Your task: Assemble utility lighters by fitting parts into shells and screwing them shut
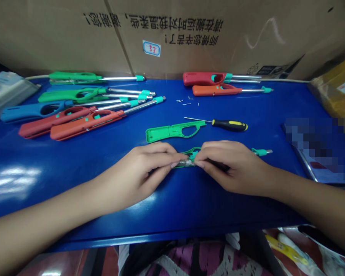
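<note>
Both hands meet over an opened green gas lighter [196, 149] lying on the blue table. My left hand [146, 166] pinches a small clear-and-metal inner part [185, 163] at the lighter's handle. With thumb and forefinger pressed together, my right hand [232, 165] touches the other end of that part, near a teal piece [193, 155]. The lighter's teal-tipped barrel [261, 152] sticks out beyond my right hand. Just behind them lies a loose green half-shell [172, 131], its inside facing up. A black and yellow screwdriver [230, 125] rests to the right of the shell.
Several long lighters, among them an orange one [86, 124] and a blue one [37, 111], lie at the left. A red lighter [204, 78] and another orange one [217, 90] lie at the back. Small screws [186, 101] are scattered nearby. A cardboard box [172, 38] stands behind.
</note>
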Action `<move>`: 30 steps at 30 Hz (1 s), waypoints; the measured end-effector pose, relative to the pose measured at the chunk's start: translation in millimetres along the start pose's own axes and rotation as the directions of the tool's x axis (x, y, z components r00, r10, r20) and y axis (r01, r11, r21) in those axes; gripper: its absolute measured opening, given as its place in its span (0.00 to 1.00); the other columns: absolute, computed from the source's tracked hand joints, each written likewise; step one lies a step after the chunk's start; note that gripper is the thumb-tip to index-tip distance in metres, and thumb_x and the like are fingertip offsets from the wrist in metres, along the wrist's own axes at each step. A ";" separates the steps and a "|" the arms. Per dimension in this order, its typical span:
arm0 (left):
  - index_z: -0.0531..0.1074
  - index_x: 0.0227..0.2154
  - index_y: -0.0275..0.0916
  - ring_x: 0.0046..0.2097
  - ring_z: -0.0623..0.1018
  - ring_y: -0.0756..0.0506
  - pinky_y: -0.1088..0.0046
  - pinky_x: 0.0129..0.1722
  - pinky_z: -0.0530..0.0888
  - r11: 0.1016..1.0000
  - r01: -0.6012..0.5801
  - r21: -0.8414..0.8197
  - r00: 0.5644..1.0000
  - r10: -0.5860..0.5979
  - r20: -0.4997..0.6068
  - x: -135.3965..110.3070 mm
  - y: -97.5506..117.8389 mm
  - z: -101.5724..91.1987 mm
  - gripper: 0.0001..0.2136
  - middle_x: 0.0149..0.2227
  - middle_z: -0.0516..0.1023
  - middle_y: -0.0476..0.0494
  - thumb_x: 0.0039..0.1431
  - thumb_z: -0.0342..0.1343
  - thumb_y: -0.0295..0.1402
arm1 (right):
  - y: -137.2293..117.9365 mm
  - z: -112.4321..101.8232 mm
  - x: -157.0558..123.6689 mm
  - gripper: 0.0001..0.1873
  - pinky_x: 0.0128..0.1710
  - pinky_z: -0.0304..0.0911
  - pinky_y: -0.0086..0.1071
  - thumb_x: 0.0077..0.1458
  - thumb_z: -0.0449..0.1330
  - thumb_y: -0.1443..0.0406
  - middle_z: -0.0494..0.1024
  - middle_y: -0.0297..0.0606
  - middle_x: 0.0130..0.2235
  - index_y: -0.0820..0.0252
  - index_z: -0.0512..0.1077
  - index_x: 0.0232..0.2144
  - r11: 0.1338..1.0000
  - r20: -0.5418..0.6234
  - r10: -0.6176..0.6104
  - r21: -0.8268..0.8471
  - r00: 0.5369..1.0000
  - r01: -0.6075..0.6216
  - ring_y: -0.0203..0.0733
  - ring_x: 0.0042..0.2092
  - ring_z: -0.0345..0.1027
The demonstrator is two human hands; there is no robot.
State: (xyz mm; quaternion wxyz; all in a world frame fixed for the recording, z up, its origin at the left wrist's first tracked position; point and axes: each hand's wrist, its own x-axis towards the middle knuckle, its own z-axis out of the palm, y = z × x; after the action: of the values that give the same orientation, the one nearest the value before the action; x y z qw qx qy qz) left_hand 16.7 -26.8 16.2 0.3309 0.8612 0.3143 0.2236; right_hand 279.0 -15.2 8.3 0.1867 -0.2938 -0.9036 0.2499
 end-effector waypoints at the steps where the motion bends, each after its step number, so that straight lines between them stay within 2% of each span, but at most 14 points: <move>1: 0.76 0.55 0.36 0.49 0.78 0.50 0.78 0.50 0.74 1.000 0.004 0.000 1.000 -0.004 0.002 -0.1 -0.1 0.3 0.15 0.48 0.78 0.43 0.71 0.50 0.26 | 0.1 0.1 0.2 0.08 0.36 0.57 0.30 0.68 0.53 0.68 0.75 0.33 0.34 0.60 0.73 0.38 1.000 0.000 0.000 -0.004 1.000 0.000 0.34 0.34 0.65; 30: 0.77 0.52 0.36 0.48 0.78 0.49 0.75 0.49 0.74 1.000 -0.010 0.007 1.000 0.010 -0.019 0.8 1.0 1.9 0.14 0.47 0.78 0.42 0.71 0.51 0.25 | -1.4 1.3 -0.5 0.10 0.37 0.57 0.30 0.70 0.52 0.66 0.75 0.31 0.34 0.59 0.72 0.38 0.996 0.042 -0.010 -0.094 0.999 0.014 0.34 0.35 0.65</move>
State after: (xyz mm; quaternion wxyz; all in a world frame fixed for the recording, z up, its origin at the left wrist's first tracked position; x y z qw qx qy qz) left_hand 18.7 -27.6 15.7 0.3237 0.8617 0.3142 0.2324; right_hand 278.2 -17.0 8.0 0.1554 -0.2917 -0.9197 0.2120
